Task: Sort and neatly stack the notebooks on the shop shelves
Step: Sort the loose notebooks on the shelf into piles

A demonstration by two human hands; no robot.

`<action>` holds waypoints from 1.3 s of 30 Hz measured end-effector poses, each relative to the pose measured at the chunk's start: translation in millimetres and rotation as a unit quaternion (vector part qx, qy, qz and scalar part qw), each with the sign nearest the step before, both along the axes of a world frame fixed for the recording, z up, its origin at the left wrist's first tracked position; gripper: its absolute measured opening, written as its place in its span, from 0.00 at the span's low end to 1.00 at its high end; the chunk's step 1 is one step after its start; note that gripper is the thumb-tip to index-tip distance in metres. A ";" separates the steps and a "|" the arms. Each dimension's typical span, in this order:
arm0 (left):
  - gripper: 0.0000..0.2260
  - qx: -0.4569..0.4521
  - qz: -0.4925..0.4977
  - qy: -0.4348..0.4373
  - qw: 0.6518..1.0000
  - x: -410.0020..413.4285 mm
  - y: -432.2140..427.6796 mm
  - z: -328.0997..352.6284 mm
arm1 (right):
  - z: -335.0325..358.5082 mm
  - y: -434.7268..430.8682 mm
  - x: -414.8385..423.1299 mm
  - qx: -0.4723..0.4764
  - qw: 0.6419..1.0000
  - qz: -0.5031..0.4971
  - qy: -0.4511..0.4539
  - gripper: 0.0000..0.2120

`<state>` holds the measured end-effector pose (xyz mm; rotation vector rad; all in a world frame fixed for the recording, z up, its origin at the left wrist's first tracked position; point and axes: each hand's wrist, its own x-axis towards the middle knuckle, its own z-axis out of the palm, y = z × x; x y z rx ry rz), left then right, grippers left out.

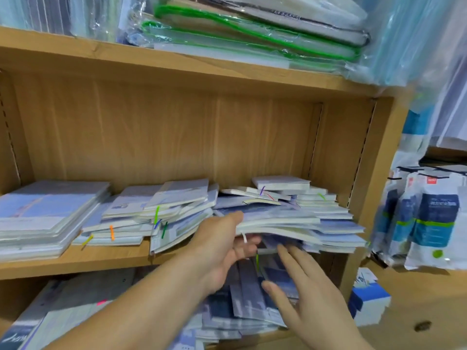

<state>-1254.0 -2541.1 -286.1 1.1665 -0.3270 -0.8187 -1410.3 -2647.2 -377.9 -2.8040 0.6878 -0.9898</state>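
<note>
Across nearly the whole view, a wooden shelf unit (177, 137), with its middle shelf (75, 263) at hand height. Along that board from left to right: a squared-up stack (45, 213) of larger pale-blue notebooks, a slumped middle pile (156, 213) stuck with coloured ribbon markers, and a loose right-hand heap (316, 223) fanning out past the front edge. Below, on the lower level, darker blue notebooks (252, 306) lying askew.

Long axis of the right-hand heap roughly left to right along the board, its near left end turned toward the left hand (222, 246). Clamped at that end, a bundle (278, 224) from the middle of the heap: thumb (232, 218) flat on top, fingers curled underneath, a white ribbon (244, 237) dangling just beside the fingertips. Clearly the nearer hand, in contact, with the rest of the bundle running away to the right.

Lower and a little to the right, the right hand (310, 299), holding nothing, fingers straight and spread, pointing up and left toward the heap's underside. Touching the darker blue notebooks behind it or not: cannot tell.

Likely needed next: support from that free hand under the far right part, to bring the bundle out level instead of sagging or shedding loose covers.
</note>
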 end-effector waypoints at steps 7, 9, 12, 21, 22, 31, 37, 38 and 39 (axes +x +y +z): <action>0.07 -0.027 0.028 -0.016 0.999 17.5 -11.2 70.0 | -9.3 -1.4 19.6 0.030 0.996 -0.001 0.082 0.40; 0.07 -0.053 0.035 -0.011 0.998 16.0 -17.9 93.4 | -10.7 1.8 23.6 0.048 0.995 -0.004 0.084 0.40; 0.08 -0.102 0.045 -0.011 0.994 8.5 -15.8 118.9 | 0.3 0.3 28.1 0.074 0.992 0.005 0.102 0.38; 0.07 -0.088 0.015 -0.014 0.996 -11.6 45.1 26.3 | 64.8 9.9 -15.1 0.453 0.807 -0.052 -0.376 0.34; 0.07 -0.080 0.009 -0.025 0.996 -8.9 48.8 22.9 | 71.8 7.0 -16.9 0.484 0.781 -0.049 -0.392 0.31; 0.06 0.032 -0.083 -0.055 0.995 -11.8 76.3 -62.8 | 70.9 -6.5 -21.8 0.606 0.784 -0.061 -0.122 0.29; 0.19 0.047 -0.019 -0.143 0.988 -9.6 52.3 -58.5 | 97.5 -2.1 -12.4 0.476 0.865 -0.058 -0.151 0.27; 0.20 0.041 -0.019 -0.152 0.987 -11.1 49.1 -55.7 | 106.7 -1.3 -10.5 0.453 0.875 -0.053 -0.160 0.26; 0.19 0.033 -0.023 -0.153 0.987 -12.4 47.1 -53.2 | 116.0 -0.4 -8.7 0.432 0.885 -0.048 -0.165 0.25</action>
